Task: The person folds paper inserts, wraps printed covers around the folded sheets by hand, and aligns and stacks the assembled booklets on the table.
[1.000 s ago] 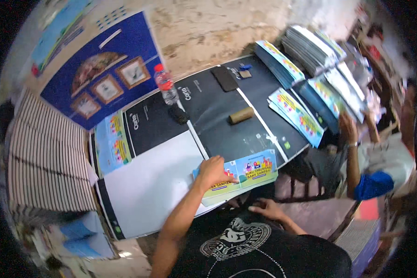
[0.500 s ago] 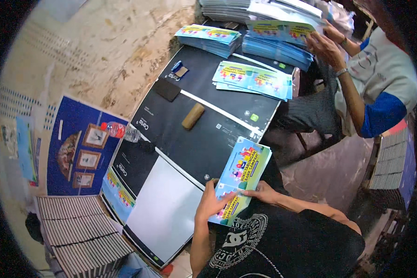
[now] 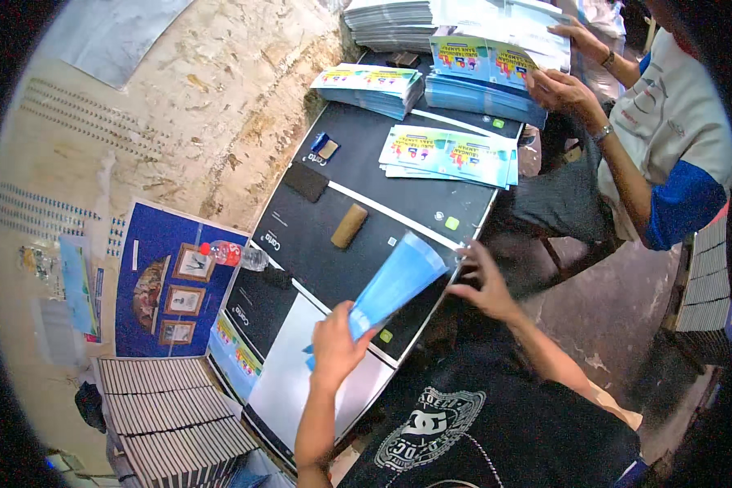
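My left hand (image 3: 337, 343) grips the near end of a thin sheaf of printed cover sheets (image 3: 400, 281), tilted on edge over the black table (image 3: 333, 268) so that its blue side shows. My right hand (image 3: 488, 286) is beside the table's right edge, fingers spread, holding nothing and apart from the sheaf. Below the left hand lies a white board (image 3: 301, 370). A brown block (image 3: 349, 226) rests farther up the table, with a dark flat pad (image 3: 305, 183) to its left.
At the far right a co-worker's hands (image 3: 573, 89) handle sheets above a blue stack (image 3: 480, 96). Loose colourful covers (image 3: 447, 154) and another stack (image 3: 370, 88) sit on the table's far part. A bottle (image 3: 234, 254) is at the left edge. Bound stacks (image 3: 171, 419) stand lower left.
The sheaf, held low in both hands with its printed face showing, has been raised and turned on edge in my left hand. My right hand has let go and moved up and right.
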Demonstrator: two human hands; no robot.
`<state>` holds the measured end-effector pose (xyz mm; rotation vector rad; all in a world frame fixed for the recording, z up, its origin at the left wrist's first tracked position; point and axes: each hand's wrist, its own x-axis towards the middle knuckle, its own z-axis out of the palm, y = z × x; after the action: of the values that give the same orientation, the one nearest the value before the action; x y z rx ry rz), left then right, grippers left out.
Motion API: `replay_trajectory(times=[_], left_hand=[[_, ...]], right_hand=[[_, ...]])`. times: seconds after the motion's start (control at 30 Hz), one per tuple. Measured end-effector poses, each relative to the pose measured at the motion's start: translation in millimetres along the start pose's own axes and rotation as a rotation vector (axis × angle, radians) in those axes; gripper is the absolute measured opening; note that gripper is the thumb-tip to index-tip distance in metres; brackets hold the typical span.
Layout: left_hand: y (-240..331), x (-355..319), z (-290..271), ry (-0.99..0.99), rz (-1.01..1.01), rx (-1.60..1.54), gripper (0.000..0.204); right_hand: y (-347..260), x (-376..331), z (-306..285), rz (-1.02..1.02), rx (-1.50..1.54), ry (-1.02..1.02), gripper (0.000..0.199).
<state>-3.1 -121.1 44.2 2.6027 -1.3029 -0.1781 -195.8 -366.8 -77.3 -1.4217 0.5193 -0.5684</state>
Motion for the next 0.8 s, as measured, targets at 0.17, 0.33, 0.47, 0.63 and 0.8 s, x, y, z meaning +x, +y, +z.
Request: replay_trajectory(times=[0.17,0.33,0.47,0.63,0.8], left_hand=[[5.5,-3.6,26.1,0.076,-0.036,0.006,0.082],[10.1,-9.2,22.2,0.025,-0.07,0.002,0.083],[14.6,-16.0,26.6,0.094,-0.046,-0.048,0.088],[4.8,-29.9,34.3,0.121,-0.032,-0.024,0.088],[-26.9,-67.5,13.3,0.118,-0.069,-0.15,0.083]], right_hand=[[-73.1,-5.7,-29.4,-0.267,-0.412,0.084,0.093],[-156.9,21.0,38.3,-0.731,-0.745,-0.292,0.109],[-127.5,38.3,108.9,-0.818,-1.042,-0.628,0.122],[-75.7,62.7,108.4,-0.704,-1.173,-0.845,0.125],[-94.2,90.7,35.4,-0.527,-1.202,-0.788,0.1]])
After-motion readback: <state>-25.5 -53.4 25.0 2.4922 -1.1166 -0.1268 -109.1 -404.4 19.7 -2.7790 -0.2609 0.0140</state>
